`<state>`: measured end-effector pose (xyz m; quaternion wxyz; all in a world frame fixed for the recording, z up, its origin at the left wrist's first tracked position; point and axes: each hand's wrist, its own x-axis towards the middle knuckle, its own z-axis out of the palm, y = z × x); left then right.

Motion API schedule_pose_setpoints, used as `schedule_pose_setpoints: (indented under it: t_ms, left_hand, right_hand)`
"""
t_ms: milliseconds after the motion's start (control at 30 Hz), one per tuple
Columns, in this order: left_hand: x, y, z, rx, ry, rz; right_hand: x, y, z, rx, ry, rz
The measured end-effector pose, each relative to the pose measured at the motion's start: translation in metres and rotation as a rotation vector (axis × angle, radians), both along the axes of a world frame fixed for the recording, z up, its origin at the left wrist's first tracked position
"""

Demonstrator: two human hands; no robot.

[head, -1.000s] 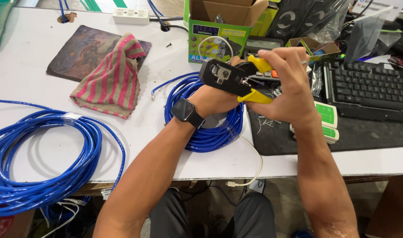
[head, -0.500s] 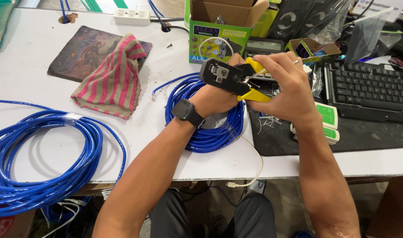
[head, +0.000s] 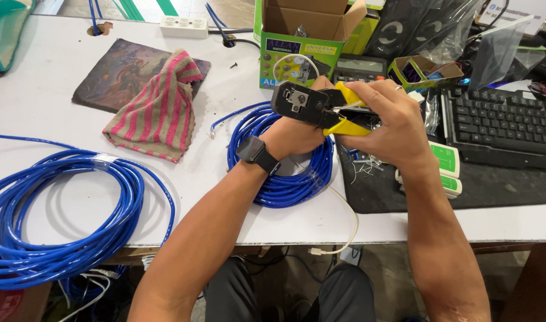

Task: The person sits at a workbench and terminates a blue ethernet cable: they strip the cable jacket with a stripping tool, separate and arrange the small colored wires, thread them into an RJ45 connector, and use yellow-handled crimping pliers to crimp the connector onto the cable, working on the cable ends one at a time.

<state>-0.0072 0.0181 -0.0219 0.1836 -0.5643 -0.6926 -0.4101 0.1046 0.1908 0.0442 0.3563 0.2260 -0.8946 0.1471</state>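
head view: both hands meet over the middle of the white surface (head: pixel 58 89), above a small coil of blue network cable (head: pixel 285 179). the right hand (head: pixel 386 122) is wrapped tight around the yellow handles of a crimping tool (head: pixel 318 107), fingers curled over the top handle and squeezing the handles together. the tool's black metal head points left and slightly far. the left hand (head: pixel 297 134), with a dark smartwatch (head: pixel 256 153) on the wrist, sits under and behind the tool's head, closed in a loose fist against it; what it pinches there is hidden, so i cannot tell whether it holds a cable end. the two hands touch each other at the tool.

the small coil lies on the surface just beneath the hands, one loose end with a clear plug trailing to the left. a much larger coil of blue cable (head: pixel 64 220) lies at the near left, partly hanging over the surface edge. far left of the hands a pink and tan striped cloth (head: pixel 156 113) lies crumpled, overlapping a dark mouse pad (head: pixel 106 77). directly beyond the hands stands an open green cardboard box (head: pixel 297 36). to the right a black keyboard (head: pixel 500 128) rests on a black mat (head: pixel 494 188), with a white and green cable tester (head: pixel 446 170) just beside the right wrist. a thin white cable (head: pixel 344 229) drops off the near edge.
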Motion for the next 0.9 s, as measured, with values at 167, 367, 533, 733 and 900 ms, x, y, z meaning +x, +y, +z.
schedule_pose_setpoints:
  t_ms: [167, 367, 533, 733, 900]
  left_hand:
    - [0.003, 0.0, 0.003, 0.022, -0.006, 0.005]
    - [0.0, 0.004, -0.006, 0.076, -0.074, -0.052]
    - [-0.007, 0.009, -0.017, 0.192, -0.126, -0.187]
    - [-0.002, 0.001, 0.0, 0.214, -0.51, -0.26]
    - [0.005, -0.01, 0.017, 0.154, -0.635, -0.295]
  right_hand:
    - [0.0, 0.002, -0.002, -0.007, -0.012, 0.018]
    - [-0.001, 0.005, -0.003, -0.038, -0.055, -0.002]
    - [-0.002, 0.006, -0.005, -0.131, -0.145, -0.033]
    - [-0.002, 0.009, -0.008, -0.553, -0.399, 0.076]
    - [-0.007, 0.021, -0.009, -0.884, -0.42, 0.146]
